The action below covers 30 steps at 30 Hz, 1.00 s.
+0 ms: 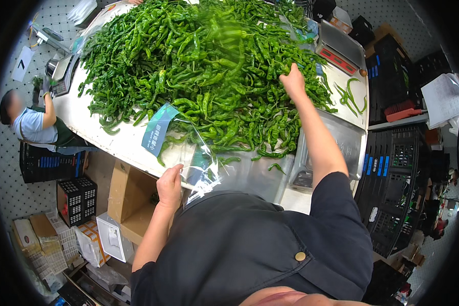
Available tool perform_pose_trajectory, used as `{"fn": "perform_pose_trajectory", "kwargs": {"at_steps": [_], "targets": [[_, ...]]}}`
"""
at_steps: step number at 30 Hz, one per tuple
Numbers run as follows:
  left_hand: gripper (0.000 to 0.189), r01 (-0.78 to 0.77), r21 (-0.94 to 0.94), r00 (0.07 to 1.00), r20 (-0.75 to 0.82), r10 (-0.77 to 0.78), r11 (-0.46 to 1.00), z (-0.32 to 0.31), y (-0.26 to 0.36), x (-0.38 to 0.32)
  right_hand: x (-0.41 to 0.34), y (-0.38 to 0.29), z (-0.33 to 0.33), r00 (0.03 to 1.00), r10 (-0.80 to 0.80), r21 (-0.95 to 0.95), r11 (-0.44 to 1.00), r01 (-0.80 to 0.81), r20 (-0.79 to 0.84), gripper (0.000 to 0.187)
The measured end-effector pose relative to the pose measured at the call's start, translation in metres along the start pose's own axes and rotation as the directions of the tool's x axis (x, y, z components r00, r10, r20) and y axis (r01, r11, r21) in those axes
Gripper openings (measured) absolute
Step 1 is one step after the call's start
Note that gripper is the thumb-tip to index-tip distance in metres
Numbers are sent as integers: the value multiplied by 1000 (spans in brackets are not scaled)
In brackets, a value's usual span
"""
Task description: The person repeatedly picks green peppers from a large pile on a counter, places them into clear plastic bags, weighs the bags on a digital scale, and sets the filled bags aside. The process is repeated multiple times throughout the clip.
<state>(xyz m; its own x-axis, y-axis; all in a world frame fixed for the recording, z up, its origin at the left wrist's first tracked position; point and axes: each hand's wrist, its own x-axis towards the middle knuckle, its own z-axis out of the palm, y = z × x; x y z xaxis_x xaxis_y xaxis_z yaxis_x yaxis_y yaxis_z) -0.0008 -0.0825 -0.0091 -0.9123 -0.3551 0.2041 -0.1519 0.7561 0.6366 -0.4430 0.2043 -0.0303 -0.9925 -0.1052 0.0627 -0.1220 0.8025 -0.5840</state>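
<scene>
A large heap of long green peppers [168, 69] covers most of the white table [103, 134] before me. My left hand [170, 186] pinches the edge of a clear plastic bag [199, 164] at the table's near edge. The bag bears printed writing on a teal-and-blue panel [158, 132], and some peppers show through or beside it. My right hand [293, 82] reaches out to the right part of the heap, its fingers against the peppers. Whether they grip any is hidden. Peppers near the heap's top middle look blurred.
A metal tray [334, 141] lies under my right forearm. Beyond it stand a red-fronted scale [338, 53] and several loose peppers [350, 95]. Black crates [390, 164] line the right side. At the left, a co-worker [38, 122] stands by another scale [64, 72]. An open cardboard box [137, 214] sits below.
</scene>
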Motion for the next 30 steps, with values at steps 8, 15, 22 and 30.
{"fn": "perform_pose_trajectory", "kwargs": {"at_steps": [8, 15, 22, 30], "targets": [[26, -1, 32, 999, 46, -1, 999, 4, 7, 5, 30, 42, 12, 756, -606, -408, 642, 649, 248, 36], [25, -3, 3, 999, 50, 3, 1000, 9, 8, 11, 46, 35, -56, 985, -168, -238, 958, 157, -28, 37], [20, 2, -14, 998, 62, -1, 1000, 13, 13, 14, 23, 68, 8, 857, 478, 622, 617, -483, 191, 59], [20, 1, -1, 997, 79, -1, 1000, 15, 16, 11, 0, 32, 50, 856, 517, 460, 764, -452, -20, 94]]}}
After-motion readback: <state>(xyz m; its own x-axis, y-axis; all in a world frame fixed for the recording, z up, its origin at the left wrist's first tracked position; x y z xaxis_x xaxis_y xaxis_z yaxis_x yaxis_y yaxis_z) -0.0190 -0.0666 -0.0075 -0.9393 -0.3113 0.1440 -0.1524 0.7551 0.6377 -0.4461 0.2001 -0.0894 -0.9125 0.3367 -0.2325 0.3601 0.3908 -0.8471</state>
